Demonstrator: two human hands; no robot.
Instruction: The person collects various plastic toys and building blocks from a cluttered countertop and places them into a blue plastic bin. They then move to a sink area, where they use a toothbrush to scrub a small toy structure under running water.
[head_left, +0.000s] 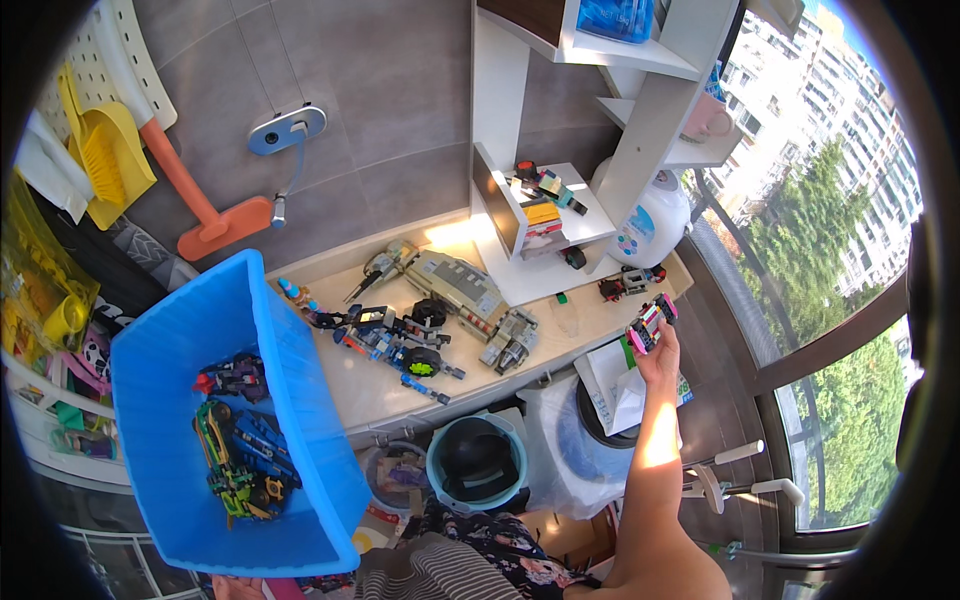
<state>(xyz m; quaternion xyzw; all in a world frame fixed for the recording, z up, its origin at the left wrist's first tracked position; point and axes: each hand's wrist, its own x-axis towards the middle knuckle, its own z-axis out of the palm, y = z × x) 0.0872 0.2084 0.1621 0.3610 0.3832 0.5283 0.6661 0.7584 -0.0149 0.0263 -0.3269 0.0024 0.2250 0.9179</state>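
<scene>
My right hand (660, 356) is raised at the right, its fingers closed on a small pink and grey toy brick vehicle (651, 324). Low at the left, my left hand (236, 587) shows only in part under a large blue plastic bin (322, 420); its fingertips are hidden. Inside the bin lie a green brick-built toy (232, 469), a dark blue one (262, 442) and a purple one (236, 376). On the wooden counter (360, 390) rest a large grey brick spacecraft (457, 289), a blue brick vehicle with black wheels (390, 341) and a dark red and grey one (632, 283).
White shelves (551, 285) stand on the counter with brick pieces on a lower shelf. Below the counter edge are a light blue bucket (517, 480) and a plastic-covered round container (555, 435). A yellow dustpan (131, 172) hangs at the left; a window is at the right.
</scene>
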